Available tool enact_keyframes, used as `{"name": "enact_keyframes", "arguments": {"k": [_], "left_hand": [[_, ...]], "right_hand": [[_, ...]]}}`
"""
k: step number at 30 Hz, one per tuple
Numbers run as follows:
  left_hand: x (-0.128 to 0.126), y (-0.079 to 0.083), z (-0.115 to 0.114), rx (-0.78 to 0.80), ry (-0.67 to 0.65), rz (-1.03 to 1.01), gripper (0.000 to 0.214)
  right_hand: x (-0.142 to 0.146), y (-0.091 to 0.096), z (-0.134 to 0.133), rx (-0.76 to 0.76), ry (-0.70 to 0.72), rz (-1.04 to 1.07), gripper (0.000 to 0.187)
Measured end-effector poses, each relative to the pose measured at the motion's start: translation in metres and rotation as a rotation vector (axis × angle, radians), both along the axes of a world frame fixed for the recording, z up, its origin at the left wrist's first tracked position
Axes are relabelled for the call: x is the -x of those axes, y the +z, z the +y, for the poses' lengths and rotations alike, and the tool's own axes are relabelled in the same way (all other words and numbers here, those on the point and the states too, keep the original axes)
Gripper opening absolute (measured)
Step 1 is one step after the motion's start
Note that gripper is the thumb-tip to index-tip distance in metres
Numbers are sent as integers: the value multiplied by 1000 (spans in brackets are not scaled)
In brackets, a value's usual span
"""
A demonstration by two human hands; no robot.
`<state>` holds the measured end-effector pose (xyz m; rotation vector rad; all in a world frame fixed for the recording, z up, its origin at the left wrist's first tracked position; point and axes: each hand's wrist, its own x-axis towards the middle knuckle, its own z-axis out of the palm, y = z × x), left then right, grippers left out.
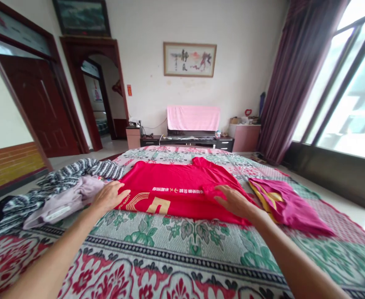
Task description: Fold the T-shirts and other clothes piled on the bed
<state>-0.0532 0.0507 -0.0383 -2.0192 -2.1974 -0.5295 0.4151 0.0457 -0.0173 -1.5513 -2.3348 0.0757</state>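
A red T-shirt [170, 176] with gold and white print lies spread across a patterned cover, its near edge toward me. At the shirt's left edge rests my left hand [109, 196], its fingers stretched out and the thumb apart. My right hand [234, 202] is over the right part of the shirt, fingers extended and spread, beside some bunched red fabric. Neither hand visibly grips the cloth. A magenta garment with yellow parts [297, 205] lies folded to the right of my right forearm.
Left of the shirt lie a pale lilac garment [64, 199] and a black-and-white striped garment [73, 170] in a heap. The floral cover [182, 257] spans the surface below. Beyond it stands a low cabinet [224, 144] with a pink cloth [193, 118] draped over something.
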Motion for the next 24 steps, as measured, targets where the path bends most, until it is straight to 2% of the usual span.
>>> {"name": "enact_keyframes", "arguments": {"k": [3,6,13,16,19,21,24], "left_hand": [[0,-23,7,35,-55,70,57],[3,-36,8,101,-42,81,63],[1,-33,3,64,-84,74,65],[3,-25,1,-36,-108,24,61],[7,-5,-7,-103,-161,-34,52],[11,14,-15,-3,-203,-66,41],[15,33,-29,324,-233,-89,27]], "right_hand": [[9,-20,0,92,-15,-5,54],[9,-26,0,167,-47,-36,56],[4,-33,6,138,-48,-21,56],[2,-38,11,117,-42,-8,56],[1,-32,12,44,9,36,48],[-2,-21,8,63,71,59,32],[-7,2,-5,304,118,6,18]]}}
